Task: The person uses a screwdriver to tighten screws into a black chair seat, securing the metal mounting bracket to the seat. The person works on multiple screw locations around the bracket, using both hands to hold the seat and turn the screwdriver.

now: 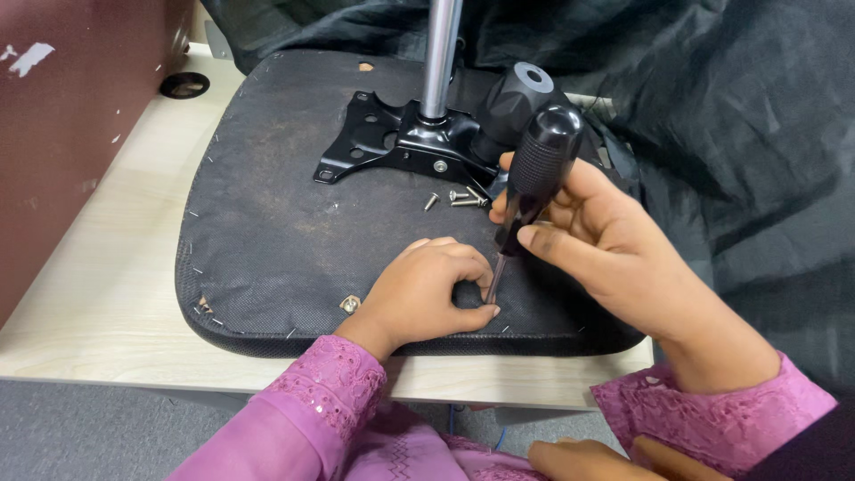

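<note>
Head view: a person in pink embroidered sleeves works at an upturned chair seat (pixel 267 240) lying on a pale wooden table (pixel 98 303). The right hand (pixel 614 254) grasps a screwdriver (pixel 534 178) by its black ribbed handle, thumb and fingers wrapped around it, the tool standing nearly upright and leaning slightly to the right at the top. Its thin metal shaft runs down to the seat's dark fabric underside, where the left hand (pixel 427 298) curls around the tip, fingers and thumb pinched together at the shaft's lower end; whatever lies under the tip is hidden by the fingers.

Just left of the left hand, near the seat's front edge, a small metal fitting (pixel 350 304) sits in the fabric. Beyond both hands, a black metal plate (pixel 383 138) is mounted on the seat, with a shiny column (pixel 441 53) rising from it out of the top of the picture. A black knob (pixel 517 98) stands directly behind the screwdriver's handle. Between the plate and the hands, several loose screws (pixel 459 198) lie scattered on the fabric.

To the right of the right hand, black cloth (pixel 739 116) covers the surface. To the far left of the left hand stands a worn dark red cabinet (pixel 71 116).
</note>
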